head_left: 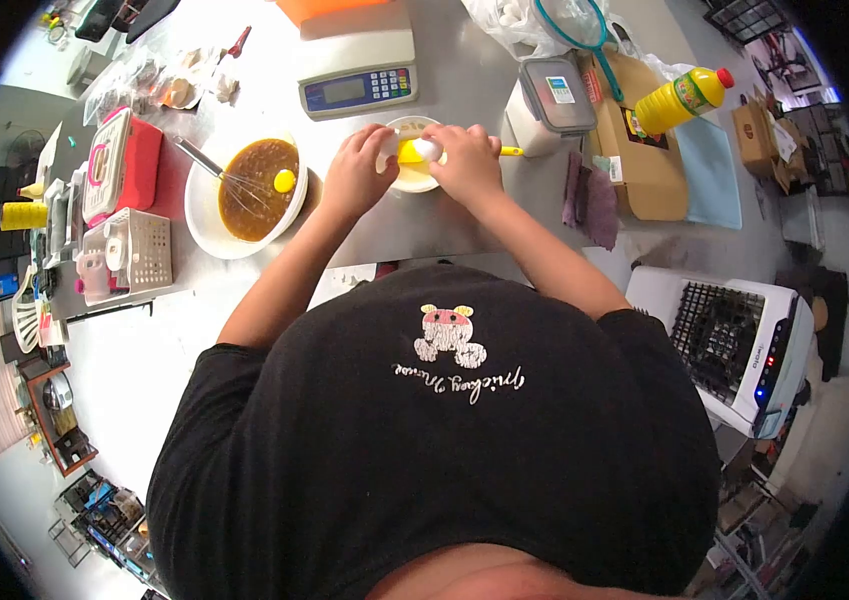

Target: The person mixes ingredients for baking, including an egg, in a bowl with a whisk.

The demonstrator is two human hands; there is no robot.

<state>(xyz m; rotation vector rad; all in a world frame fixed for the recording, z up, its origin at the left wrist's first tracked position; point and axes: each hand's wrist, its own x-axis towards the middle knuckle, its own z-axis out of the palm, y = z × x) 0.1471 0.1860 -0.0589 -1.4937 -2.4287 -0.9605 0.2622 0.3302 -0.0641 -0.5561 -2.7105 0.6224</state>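
Observation:
Both hands meet over a small whitish bowl (415, 184) on the steel table. My left hand (359, 172) is closed around a white eggshell half (387, 154). Between thumb and fingers, my right hand (466, 166) grips another white eggshell piece (430, 149). Bright yellow shows between the shells, and a yellow handle (511, 151) sticks out past my right hand, its other end hidden. Left of my hands, a large white bowl (200, 222) holds brown liquid (256, 170) with a whole egg yolk (284, 181) on it. A wire whisk (206, 160) leans in that bowl.
A digital scale (356, 85) stands behind the hands. To the right are a lidded container (550, 105), a purple cloth (589, 200) and a yellow oil bottle (681, 101) on cardboard (652, 180). A red box (122, 165) and white basket (149, 250) stand left.

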